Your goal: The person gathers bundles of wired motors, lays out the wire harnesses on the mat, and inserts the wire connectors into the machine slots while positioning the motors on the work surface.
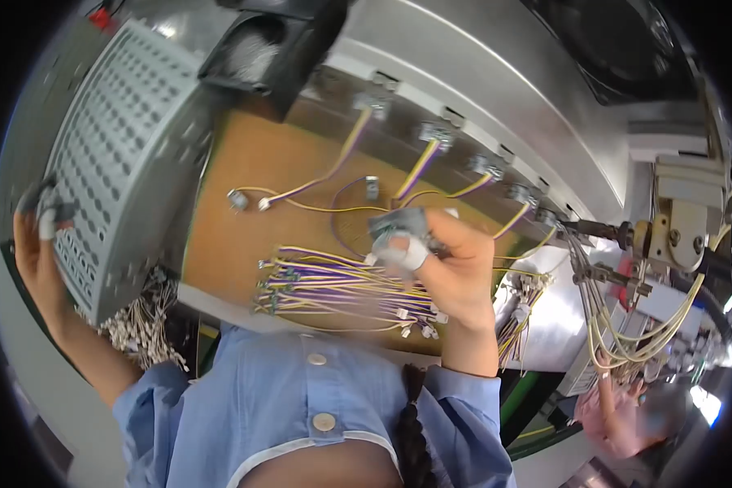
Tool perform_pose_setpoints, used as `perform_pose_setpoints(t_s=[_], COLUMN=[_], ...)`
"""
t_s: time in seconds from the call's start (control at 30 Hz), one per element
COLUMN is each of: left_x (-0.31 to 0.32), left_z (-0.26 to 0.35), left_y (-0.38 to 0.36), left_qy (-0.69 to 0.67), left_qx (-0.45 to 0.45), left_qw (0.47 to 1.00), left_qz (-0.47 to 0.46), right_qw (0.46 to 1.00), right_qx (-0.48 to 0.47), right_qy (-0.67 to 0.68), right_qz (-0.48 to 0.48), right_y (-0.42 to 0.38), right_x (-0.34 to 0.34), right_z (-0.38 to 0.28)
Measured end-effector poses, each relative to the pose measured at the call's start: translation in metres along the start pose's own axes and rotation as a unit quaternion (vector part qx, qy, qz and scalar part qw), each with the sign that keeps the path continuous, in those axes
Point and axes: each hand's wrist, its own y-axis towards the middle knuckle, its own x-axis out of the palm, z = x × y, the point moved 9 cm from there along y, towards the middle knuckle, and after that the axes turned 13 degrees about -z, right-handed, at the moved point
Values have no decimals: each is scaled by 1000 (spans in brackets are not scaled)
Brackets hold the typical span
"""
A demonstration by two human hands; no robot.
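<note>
My left hand reaches to the outer edge of a grey perforated tray. Its covered thumb and fingers come together there, blurred, so whatever is between them is hidden. Above the orange-brown work board, my right hand has thumb and fingers pinched, wearing grey and white finger covers; what they grip cannot be made out. Just below and left of it lies a bundle of yellow and purple wires with small white connectors. A loose two-wire lead and a small metal part lie farther back.
Several metal clamps line the board's back edge, some with wires. A black duct stands back left. White-ended wires hang below the tray. A machine with cables stands right; another person is beyond it.
</note>
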Motion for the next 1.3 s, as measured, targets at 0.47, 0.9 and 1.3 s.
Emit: perform_pose_setpoints(t_s=[0.47,0.9,1.3], left_x=[263,239,261], left_z=[167,210,111], left_y=[-27,-33,-40], left_qy=[-335,-110,24], left_qx=[146,397,206], left_qw=[858,880,913], left_qz=[-360,-235,-352], right_qw=[988,965,991], right_qx=[-42,167,90], right_qy=[-133,118,98], right_qz=[-73,-163,-12], right_y=[4,-3,-23], right_x=[13,17,-2], right_z=[-17,19,24])
